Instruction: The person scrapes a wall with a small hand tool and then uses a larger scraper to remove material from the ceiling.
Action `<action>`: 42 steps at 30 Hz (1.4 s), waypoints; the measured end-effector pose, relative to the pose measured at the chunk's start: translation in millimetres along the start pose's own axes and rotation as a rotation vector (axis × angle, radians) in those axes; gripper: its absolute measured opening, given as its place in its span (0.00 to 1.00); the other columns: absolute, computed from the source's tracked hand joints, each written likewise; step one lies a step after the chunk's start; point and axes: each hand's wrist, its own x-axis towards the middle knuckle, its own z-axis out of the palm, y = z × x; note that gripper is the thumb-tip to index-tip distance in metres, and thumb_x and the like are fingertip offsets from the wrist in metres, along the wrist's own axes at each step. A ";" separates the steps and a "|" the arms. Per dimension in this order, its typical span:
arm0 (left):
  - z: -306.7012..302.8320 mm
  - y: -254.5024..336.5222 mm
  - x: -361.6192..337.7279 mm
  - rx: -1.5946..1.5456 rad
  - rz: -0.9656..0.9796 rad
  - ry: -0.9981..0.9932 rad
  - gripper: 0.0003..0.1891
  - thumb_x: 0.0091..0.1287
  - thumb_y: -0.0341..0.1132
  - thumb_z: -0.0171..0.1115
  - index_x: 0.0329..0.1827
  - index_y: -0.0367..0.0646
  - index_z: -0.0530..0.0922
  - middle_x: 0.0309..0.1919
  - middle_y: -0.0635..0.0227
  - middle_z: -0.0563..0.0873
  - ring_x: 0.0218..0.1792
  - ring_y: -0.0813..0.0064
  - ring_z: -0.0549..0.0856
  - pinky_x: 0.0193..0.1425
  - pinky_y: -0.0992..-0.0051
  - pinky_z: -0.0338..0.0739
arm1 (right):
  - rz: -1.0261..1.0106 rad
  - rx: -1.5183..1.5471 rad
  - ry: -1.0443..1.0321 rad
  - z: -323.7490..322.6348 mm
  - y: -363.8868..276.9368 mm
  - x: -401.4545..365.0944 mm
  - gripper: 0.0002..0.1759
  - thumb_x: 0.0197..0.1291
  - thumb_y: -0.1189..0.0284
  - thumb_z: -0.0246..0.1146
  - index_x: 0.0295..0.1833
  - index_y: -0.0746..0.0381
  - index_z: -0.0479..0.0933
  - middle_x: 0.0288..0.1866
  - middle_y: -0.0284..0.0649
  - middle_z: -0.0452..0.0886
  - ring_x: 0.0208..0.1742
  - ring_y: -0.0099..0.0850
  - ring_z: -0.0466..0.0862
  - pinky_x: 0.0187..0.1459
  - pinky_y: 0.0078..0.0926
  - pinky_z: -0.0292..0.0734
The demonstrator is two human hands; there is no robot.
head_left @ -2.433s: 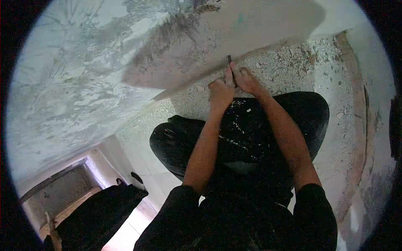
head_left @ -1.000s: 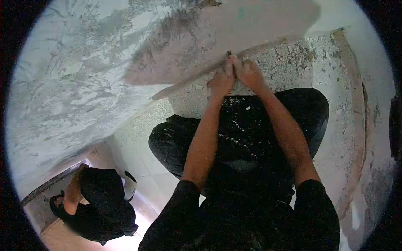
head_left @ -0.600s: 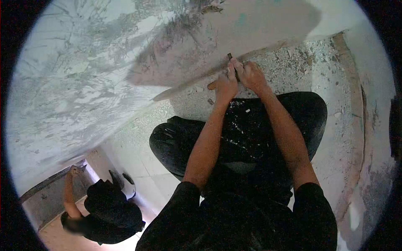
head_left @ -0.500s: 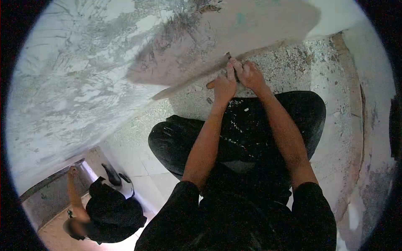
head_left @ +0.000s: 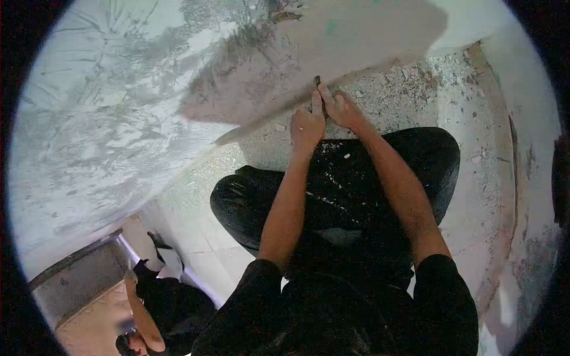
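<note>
Both of my hands are together at the base of the wall, closed on a small scraper (head_left: 317, 79) whose dark tip touches the lower wall (head_left: 267, 83). My left hand (head_left: 307, 126) wraps round its handle, with fingers stretched along it. Beside it, on the right, my right hand (head_left: 342, 110) presses its fingers on the tool near the tip. Most of the handle is hidden by my hands. Below them, pale flakes lie on the floor (head_left: 392, 89) and on my dark trousers (head_left: 338, 178).
At the lower left another person (head_left: 172, 308) in dark clothes sits by a grey recessed panel (head_left: 83, 276). A second wall (head_left: 534, 178) runs down the right side. Chips and dust lie along the wall's foot.
My hands and the scraper have shifted slightly left, and the tool now points more upright. The other person has moved lower and right, with an arm drawn away from the panel.
</note>
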 end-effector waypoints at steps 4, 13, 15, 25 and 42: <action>-27.3 -4.3 -2.5 0.214 0.179 -0.005 0.24 0.62 0.34 0.50 0.62 0.38 0.63 0.21 0.51 0.77 0.19 0.56 0.79 0.23 0.63 0.74 | 0.046 0.077 0.239 20.6 -12.6 4.9 0.26 0.61 0.66 0.46 0.66 0.53 0.59 0.33 0.51 0.76 0.33 0.51 0.77 0.32 0.46 0.74; 29.0 -2.4 16.3 0.025 0.078 -0.114 0.27 0.62 0.32 0.48 0.65 0.36 0.58 0.27 0.45 0.77 0.28 0.47 0.79 0.31 0.56 0.73 | -0.148 -0.512 0.315 -38.7 -1.5 -6.1 0.29 0.56 0.69 0.53 0.66 0.45 0.61 0.25 0.44 0.73 0.24 0.42 0.75 0.24 0.40 0.72; 27.8 1.8 14.8 0.013 0.064 -0.111 0.27 0.62 0.33 0.49 0.64 0.30 0.58 0.27 0.44 0.77 0.30 0.45 0.79 0.33 0.56 0.73 | -0.172 -0.517 0.348 -31.3 4.1 -4.6 0.28 0.56 0.70 0.52 0.65 0.45 0.61 0.25 0.44 0.73 0.25 0.42 0.75 0.24 0.40 0.73; -6.6 -5.1 15.7 -0.120 -0.177 -0.274 0.27 0.65 0.41 0.46 0.66 0.41 0.58 0.24 0.45 0.77 0.29 0.46 0.79 0.33 0.54 0.74 | -0.275 -0.045 0.396 8.4 3.9 7.5 0.27 0.57 0.71 0.51 0.65 0.54 0.62 0.25 0.46 0.73 0.27 0.43 0.76 0.31 0.38 0.74; 33.7 -19.4 26.2 -0.255 0.057 -0.223 0.27 0.67 0.39 0.43 0.63 0.29 0.58 0.39 0.39 0.77 0.36 0.45 0.79 0.32 0.56 0.73 | -0.273 -0.404 0.441 -26.3 3.6 3.2 0.27 0.55 0.71 0.53 0.63 0.48 0.65 0.26 0.41 0.71 0.29 0.38 0.75 0.28 0.37 0.71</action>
